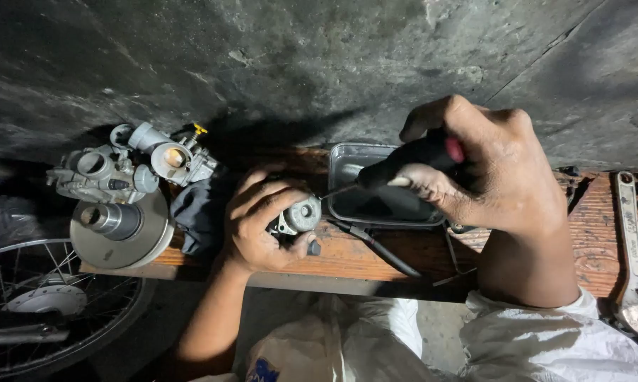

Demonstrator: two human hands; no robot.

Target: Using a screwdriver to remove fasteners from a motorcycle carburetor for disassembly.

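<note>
Your left hand [259, 223] has its fingers curled tight around a small grey metal carburetor part [298, 216], pressing it down on the wooden bench [347, 251]. Your right hand [485, 170] is fisted around the black-and-red handle of a screwdriver [411, 161], whose thin shaft angles down to the part's round face. Just behind lies a metal tray [347, 163]. Further left sit a carburetor [131, 166], a dark rag [199, 209] and a round pulley [121, 226]; an adjustable wrench [634, 247] lies far right.

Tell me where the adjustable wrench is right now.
In the head view, the adjustable wrench lies at the far right on the wooden bench, jaw end toward the person, to the right of the right hand.
</note>
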